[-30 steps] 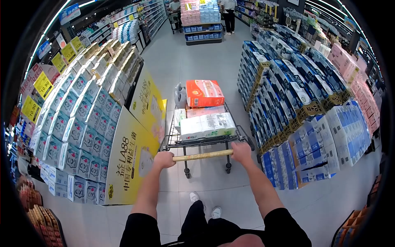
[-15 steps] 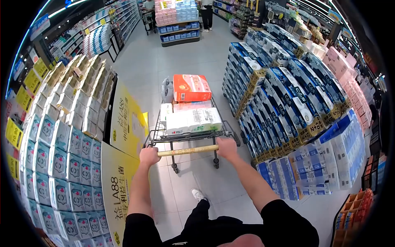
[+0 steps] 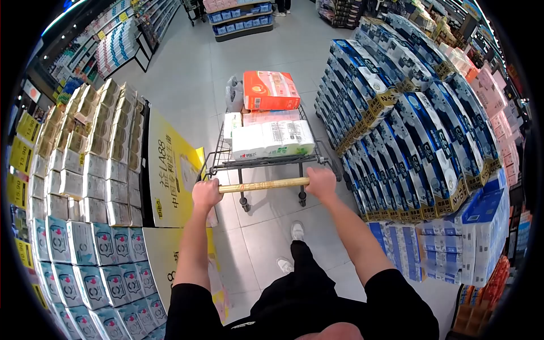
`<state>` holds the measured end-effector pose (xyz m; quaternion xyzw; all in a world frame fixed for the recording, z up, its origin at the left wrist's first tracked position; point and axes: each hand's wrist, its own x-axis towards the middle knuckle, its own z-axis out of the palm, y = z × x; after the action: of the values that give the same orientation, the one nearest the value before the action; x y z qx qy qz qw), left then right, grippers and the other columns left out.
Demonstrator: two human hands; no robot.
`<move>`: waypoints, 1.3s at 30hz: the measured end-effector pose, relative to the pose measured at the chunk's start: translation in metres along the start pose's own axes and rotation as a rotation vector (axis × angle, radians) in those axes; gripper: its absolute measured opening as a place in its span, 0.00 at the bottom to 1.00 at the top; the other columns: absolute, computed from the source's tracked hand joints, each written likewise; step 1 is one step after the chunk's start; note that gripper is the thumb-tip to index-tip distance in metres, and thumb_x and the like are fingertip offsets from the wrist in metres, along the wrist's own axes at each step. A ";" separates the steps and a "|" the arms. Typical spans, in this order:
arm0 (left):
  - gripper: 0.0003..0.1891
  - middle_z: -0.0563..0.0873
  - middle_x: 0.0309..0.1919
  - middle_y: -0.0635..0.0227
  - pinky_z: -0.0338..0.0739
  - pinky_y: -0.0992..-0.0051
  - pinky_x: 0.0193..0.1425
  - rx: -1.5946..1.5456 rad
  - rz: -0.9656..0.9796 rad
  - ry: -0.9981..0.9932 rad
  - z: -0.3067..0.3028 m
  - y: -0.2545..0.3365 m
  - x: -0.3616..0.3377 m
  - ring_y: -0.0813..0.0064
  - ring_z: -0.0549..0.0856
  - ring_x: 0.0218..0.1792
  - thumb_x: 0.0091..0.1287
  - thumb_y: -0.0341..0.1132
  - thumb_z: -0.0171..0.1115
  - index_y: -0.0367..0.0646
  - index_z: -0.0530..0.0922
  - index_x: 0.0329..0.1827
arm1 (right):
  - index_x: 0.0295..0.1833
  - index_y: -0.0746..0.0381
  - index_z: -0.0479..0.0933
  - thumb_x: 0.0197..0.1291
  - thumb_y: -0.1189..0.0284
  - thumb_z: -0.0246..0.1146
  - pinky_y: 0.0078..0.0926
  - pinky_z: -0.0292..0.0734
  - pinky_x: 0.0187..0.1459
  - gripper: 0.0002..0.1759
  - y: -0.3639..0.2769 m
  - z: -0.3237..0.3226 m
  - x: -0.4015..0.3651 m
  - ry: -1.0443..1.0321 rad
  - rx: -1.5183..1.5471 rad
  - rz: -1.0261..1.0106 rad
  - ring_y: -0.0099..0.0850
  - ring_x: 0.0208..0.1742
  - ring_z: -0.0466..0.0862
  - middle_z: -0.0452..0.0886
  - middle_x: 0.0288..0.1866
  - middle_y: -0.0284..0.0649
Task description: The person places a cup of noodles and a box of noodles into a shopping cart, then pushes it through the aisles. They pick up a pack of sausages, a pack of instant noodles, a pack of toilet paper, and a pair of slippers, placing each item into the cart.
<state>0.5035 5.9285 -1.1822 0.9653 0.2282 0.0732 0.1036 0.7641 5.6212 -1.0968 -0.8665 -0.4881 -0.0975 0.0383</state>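
Note:
My left hand (image 3: 207, 194) is wrapped round the left end of the cart's yellow handle (image 3: 263, 185), and my right hand (image 3: 322, 183) grips its right end. Beyond the handle is the dark wire shopping cart (image 3: 260, 165). It carries a white pack of paper rolls (image 3: 273, 140) nearest me and a pink pack (image 3: 271, 117) behind that. An orange-red package (image 3: 271, 90) lies at the far end, with a grey plastic bag (image 3: 233, 95) beside it on the left.
Stacked tissue packs (image 3: 102, 249) and a yellow sign board (image 3: 173, 170) line the left side. Blue-and-black packs (image 3: 402, 153) are piled on the right. A display shelf (image 3: 241, 25) stands ahead; near it are a person's legs (image 3: 282, 7).
The view tilts further down, and the display ahead sits higher in the frame. Both hands stay on the handle. Two white shoes now show below instead of one.

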 end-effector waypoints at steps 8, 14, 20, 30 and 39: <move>0.07 0.83 0.18 0.64 0.79 0.63 0.29 -0.005 -0.011 0.066 0.027 -0.045 0.120 0.60 0.84 0.21 0.52 0.39 0.65 0.48 0.78 0.22 | 0.27 0.54 0.72 0.34 0.71 0.70 0.34 0.73 0.32 0.14 0.029 0.048 0.118 0.039 0.004 -0.010 0.37 0.27 0.81 0.79 0.23 0.33; 0.07 0.83 0.18 0.65 0.78 0.64 0.29 -0.021 -0.025 0.050 0.040 -0.074 0.216 0.61 0.84 0.21 0.51 0.38 0.65 0.49 0.78 0.21 | 0.27 0.54 0.72 0.33 0.70 0.71 0.34 0.72 0.32 0.15 0.059 0.079 0.211 0.025 0.005 0.008 0.36 0.27 0.81 0.79 0.23 0.33; 0.06 0.81 0.15 0.62 0.76 0.61 0.28 -0.080 -0.006 0.105 0.053 -0.099 0.306 0.57 0.82 0.20 0.50 0.37 0.66 0.48 0.77 0.21 | 0.27 0.55 0.72 0.34 0.71 0.70 0.36 0.72 0.32 0.13 0.087 0.114 0.302 0.046 0.055 0.011 0.38 0.26 0.80 0.79 0.23 0.34; 0.09 0.82 0.17 0.64 0.78 0.61 0.30 0.009 0.102 0.059 0.083 -0.182 0.449 0.59 0.83 0.21 0.55 0.39 0.66 0.48 0.77 0.22 | 0.28 0.55 0.73 0.41 0.73 0.65 0.36 0.72 0.31 0.08 0.090 0.174 0.401 0.103 0.104 0.059 0.38 0.26 0.80 0.77 0.22 0.35; 0.08 0.82 0.17 0.64 0.78 0.61 0.30 -0.026 0.272 0.057 0.103 -0.258 0.621 0.59 0.83 0.21 0.53 0.36 0.67 0.48 0.75 0.22 | 0.31 0.54 0.75 0.40 0.74 0.65 0.37 0.70 0.32 0.09 0.075 0.209 0.506 0.137 0.114 0.181 0.37 0.28 0.80 0.77 0.24 0.34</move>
<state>0.9628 6.4198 -1.2841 0.9835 0.0971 0.1167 0.0986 1.1114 6.0401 -1.1948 -0.8947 -0.4090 -0.1245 0.1294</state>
